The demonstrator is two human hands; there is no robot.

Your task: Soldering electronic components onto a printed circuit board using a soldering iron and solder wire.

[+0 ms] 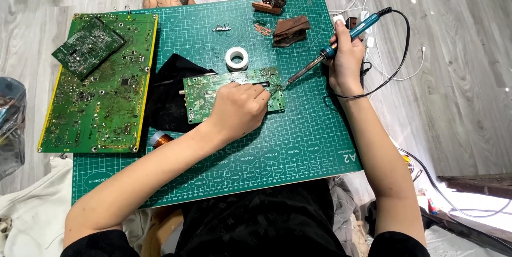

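A small green circuit board (198, 93) lies on the green cutting mat (298, 139). My left hand (237, 110) rests on the board's middle, fingers pressed down toward its right end. My right hand (345, 62) grips a blue-handled soldering iron (349, 33). Its metal tip (286, 83) touches the board's right edge, just past my left fingertips. The iron's black cord (402, 49) loops off to the right.
A large green circuit board (101, 107) with a smaller board (88, 46) on top lies at the left. A white tape roll (237, 57), brown scraps (290, 30), a black cloth (168, 97) and a copper wire coil (159, 139) sit on the mat. Cables trail at right.
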